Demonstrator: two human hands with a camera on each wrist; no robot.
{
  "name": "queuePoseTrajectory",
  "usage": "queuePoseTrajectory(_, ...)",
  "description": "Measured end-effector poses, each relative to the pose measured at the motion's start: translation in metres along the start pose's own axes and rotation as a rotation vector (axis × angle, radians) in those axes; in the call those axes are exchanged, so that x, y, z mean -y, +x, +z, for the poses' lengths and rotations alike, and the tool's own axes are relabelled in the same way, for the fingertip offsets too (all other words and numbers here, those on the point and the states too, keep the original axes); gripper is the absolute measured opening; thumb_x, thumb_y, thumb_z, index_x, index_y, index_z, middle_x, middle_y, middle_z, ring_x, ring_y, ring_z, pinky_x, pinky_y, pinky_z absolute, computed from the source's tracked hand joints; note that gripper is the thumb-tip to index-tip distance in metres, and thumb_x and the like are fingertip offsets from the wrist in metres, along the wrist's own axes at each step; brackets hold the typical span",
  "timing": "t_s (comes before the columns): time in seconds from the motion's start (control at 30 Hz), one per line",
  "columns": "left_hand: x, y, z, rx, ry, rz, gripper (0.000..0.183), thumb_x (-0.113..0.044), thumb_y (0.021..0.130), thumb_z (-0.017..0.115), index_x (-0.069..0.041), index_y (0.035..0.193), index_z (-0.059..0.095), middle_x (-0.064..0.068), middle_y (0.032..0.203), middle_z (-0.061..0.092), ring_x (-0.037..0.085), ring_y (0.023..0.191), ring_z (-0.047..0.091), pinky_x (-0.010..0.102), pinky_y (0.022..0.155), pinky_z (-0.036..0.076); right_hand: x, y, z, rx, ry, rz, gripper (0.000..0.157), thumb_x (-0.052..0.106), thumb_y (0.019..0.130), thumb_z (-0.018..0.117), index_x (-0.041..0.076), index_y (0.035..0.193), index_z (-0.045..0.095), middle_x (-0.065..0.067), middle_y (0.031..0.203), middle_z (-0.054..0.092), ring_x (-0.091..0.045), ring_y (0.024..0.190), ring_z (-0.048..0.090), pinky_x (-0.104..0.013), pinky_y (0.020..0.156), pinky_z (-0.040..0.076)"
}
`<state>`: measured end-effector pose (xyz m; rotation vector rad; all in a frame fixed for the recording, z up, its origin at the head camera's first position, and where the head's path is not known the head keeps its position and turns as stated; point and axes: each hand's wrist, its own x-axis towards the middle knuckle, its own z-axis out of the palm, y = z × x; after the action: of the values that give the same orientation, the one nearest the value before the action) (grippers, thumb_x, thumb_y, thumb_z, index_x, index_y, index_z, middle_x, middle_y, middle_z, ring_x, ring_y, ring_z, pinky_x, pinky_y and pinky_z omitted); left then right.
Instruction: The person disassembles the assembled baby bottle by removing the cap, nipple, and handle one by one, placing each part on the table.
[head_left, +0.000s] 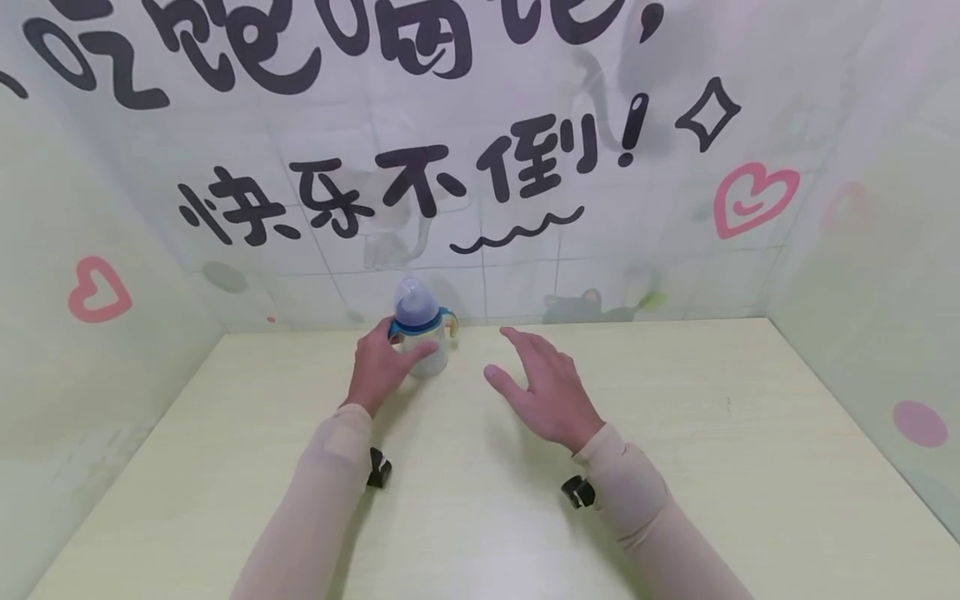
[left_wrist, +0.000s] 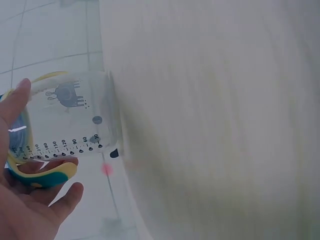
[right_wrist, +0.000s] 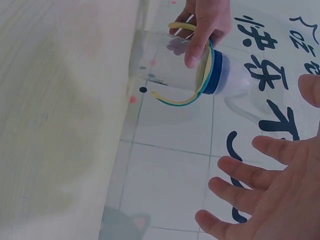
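Around the feeding bottle (head_left: 422, 329): a left hand (head_left: 381, 365), by which it is gripped, fingers curled through the left handle, thumb laid against the clear body, part of which is thereby covered. A right hand (head_left: 551, 392), spread wide and held clear of the bottle, fingers extended, thumb apart, grasp unoccupied. Two pale sleeves (head_left: 300, 508); a black clip (head_left: 380, 468) seen by the left wrist, another black clip (head_left: 577, 492) by the right.

Surface: tabletop (head_left: 465, 533), pale, faint-grained, bounded at the rear by a white back wall (head_left: 517, 292) marked with grid lines. Room: three sides enclosed by pale walls; black lettering (head_left: 425, 179) borne on the rear one, with a pink heart (head_left: 723, 208) to its right; on the left wall, a second pink heart (head_left: 78, 302); on the right wall, a mauve spot (head_left: 920, 423).

Position: bottle placed near the table's rear edge, left of centre, its base at tabletop level; whether full contact is made cannot be told. Long axis nearly vertical, translucent lavender cap pointed up above a blue collar. Right handle (head_left: 453, 322) left free and directed toward the right hand's side. Printed scale shown in the left wrist view.
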<state>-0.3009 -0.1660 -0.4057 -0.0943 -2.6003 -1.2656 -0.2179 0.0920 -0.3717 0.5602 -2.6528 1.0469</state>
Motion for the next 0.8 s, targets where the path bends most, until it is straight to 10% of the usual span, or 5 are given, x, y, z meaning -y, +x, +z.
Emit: queuePoseTrajectory(0.8,-0.043,-0.033,0.015,-0.135,0.071,0.243,0.072,-0.04,0.072,0.088,-0.004,0.128,0.06,0.012,0.114,0.066,0.03,0.102,0.06,0.05,0.095,0.047,0.008,0.0,-0.004,-0.061,0.1,-0.019,0.069,0.047,0.099,0.054,0.009,0.153,0.033,-0.01,0.151,0.045,-0.029,0.139,0.042,-0.06,0.111,0.029)
